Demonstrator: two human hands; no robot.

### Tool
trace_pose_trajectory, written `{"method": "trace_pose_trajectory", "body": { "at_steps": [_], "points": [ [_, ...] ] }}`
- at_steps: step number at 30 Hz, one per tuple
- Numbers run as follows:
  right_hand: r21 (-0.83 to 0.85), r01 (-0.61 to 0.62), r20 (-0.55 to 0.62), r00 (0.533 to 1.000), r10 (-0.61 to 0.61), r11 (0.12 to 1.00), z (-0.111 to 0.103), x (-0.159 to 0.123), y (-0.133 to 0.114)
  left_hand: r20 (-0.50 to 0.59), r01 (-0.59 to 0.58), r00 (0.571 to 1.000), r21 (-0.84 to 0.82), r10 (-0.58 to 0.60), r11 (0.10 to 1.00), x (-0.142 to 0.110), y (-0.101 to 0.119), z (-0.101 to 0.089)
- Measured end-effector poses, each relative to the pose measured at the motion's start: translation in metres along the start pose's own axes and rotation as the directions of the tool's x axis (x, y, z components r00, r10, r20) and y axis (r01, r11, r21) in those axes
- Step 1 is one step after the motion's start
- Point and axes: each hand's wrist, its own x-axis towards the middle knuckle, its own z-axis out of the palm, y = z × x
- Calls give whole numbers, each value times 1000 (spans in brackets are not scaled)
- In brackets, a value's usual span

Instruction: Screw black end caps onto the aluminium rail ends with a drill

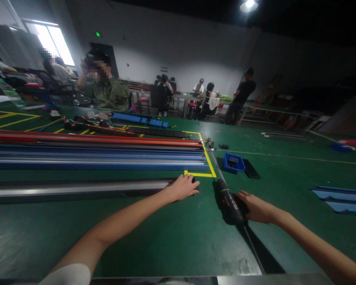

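Drill (230,202): black, slanting over the bench (166,241), nose pointing away from the wearer; whether it touches the surface, I can't tell.
Right hand (255,208): closed around the Drill's handle from the right, its fingers partly hidden.
Left hand (184,188): bent over the near end of the dark rail, fingers slightly spread, partly open — whether they pinch it, I can't tell.
Dark rail (106,190): lying lengthwise, nearest of the long pieces, a pale band shining along it, running out of view at left.
Blue rails (106,160): just beyond, side by side, with red rails (106,138) behind them.
Yellow tape (209,160): marking a corner around the ends of those coloured rails.
Blue bin (233,163): beyond the Drill, small parts inside, black flat piece (251,169) just beside it.
Blue strips (344,196): far right, well apart from the hands.
Person in green (109,91): across the bench at left, arm raised — others farther back.
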Motion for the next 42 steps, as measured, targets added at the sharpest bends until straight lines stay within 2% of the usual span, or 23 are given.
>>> {"method": "trace_pose_trajectory", "body": {
  "at_steps": [3,6,9,13,16,18,21,25,30,32,34,37,40,42],
  "points": [
    [11,19,58,998,-20,1000,-7,-1,2,-9,-7,1000,-1,7,1000,8,5,2],
    [-14,-11,85,996,12,1000,-23,3,9,-16,-9,1000,-1,9,1000,13,9,1],
    [-77,-35,35,999,38,996,-40,16,14,-20,-2,1000,3,2,1000,15,12,-1],
    [-72,50,-55,997,-54,996,-50,44,1,-23,11,1000,10,-11,1000,17,15,-2],
    [-60,141,-126,981,-148,988,-38,67,-23,-29,34,999,7,-34,999,20,20,1],
    [-89,135,-209,966,-151,987,-24,78,-40,-35,47,998,-1,-47,999,23,25,3],
    [-98,122,-256,956,-143,988,2,88,-58,-47,53,997,-16,-54,998,27,35,4],
    [-126,87,-322,939,-124,988,29,88,-66,-60,64,996,-40,-66,997,35,48,1],
    [-158,82,-415,899,-142,984,45,76,-63,-110,57,992,-68,-64,996,31,57,-9],
    [-189,13,-490,865,-106,982,48,67,-62,-173,35,984,-80,-49,996,17,51,-17],
    [-206,-118,-534,845,-10,971,50,55,-60,-175,37,983,-92,-53,995,-7,35,-27],
    [-165,-267,-464,871,164,950,51,37,-54,-101,52,993,-132,-65,990,-60,-6,-41],
    [-112,-270,-365,906,213,956,50,26,-48,-4,130,991,-127,-132,983,-123,-57,-49],
    [-92,-270,-341,913,225,958,47,24,-46,84,197,979,-107,-188,975,-165,-88,-52]
  ]
}}
